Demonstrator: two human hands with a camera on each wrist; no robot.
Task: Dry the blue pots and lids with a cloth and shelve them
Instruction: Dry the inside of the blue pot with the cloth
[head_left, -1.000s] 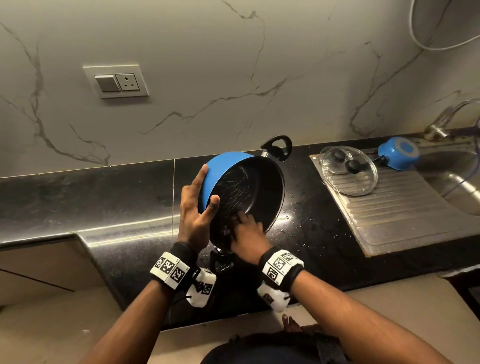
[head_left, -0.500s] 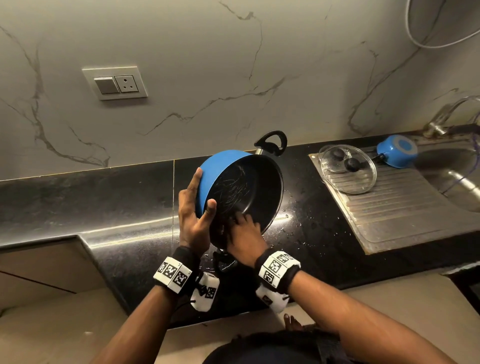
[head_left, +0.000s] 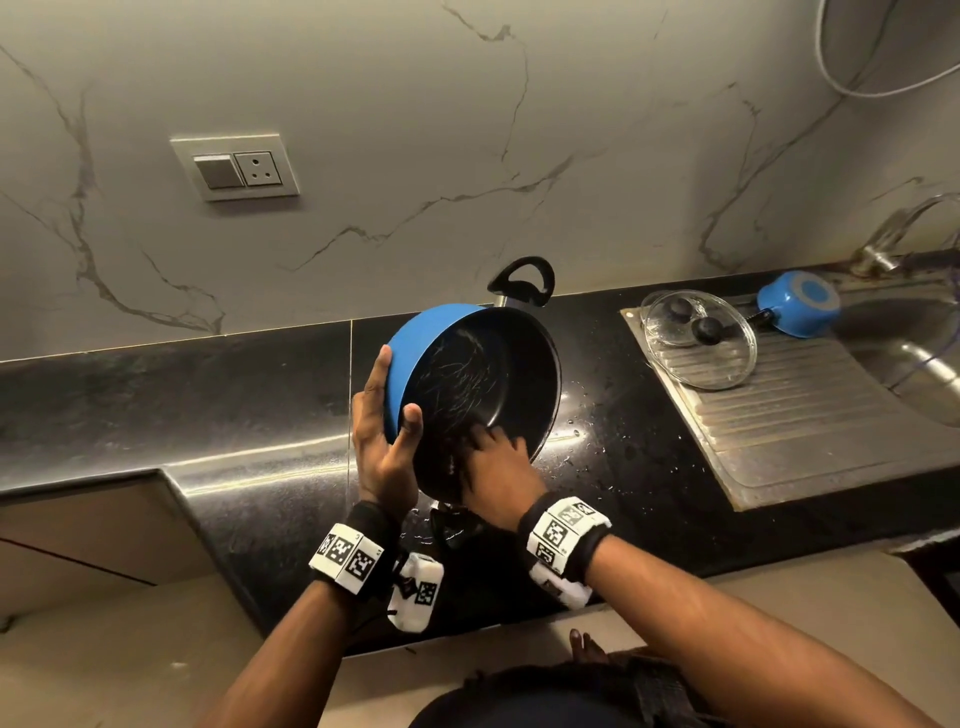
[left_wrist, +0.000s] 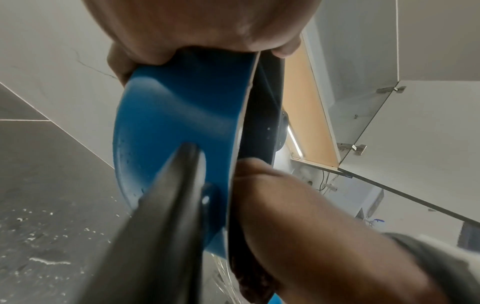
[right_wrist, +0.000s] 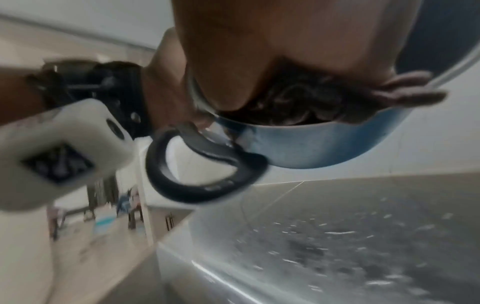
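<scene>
A blue pot (head_left: 410, 348) with a scratched black inside is held tilted above the black counter, its mouth facing me. My left hand (head_left: 382, 441) grips its left rim, thumb inside and fingers on the blue wall (left_wrist: 182, 115). My right hand (head_left: 498, 467) is low inside the pot and holds a bunched dark cloth (right_wrist: 298, 102) against the inner wall near the rim. One black loop handle (head_left: 522, 283) points up, and the other (right_wrist: 202, 179) hangs below my right wrist. Glass lids (head_left: 698, 338) and a small blue pot (head_left: 797, 304), bottom up, lie on the drainboard.
The ribbed steel drainboard (head_left: 810, 431) runs into a sink (head_left: 914, 353) with a tap (head_left: 893, 234) at the far right. Water drops dot the black counter (head_left: 613, 431) under the pot. A wall socket (head_left: 236, 169) sits on the marble wall. The counter steps back at lower left.
The pot has turned a little, so its top handle has drifted left. My right hand with the cloth has shifted slightly along the lower inside. My left hand's grip is unchanged.
</scene>
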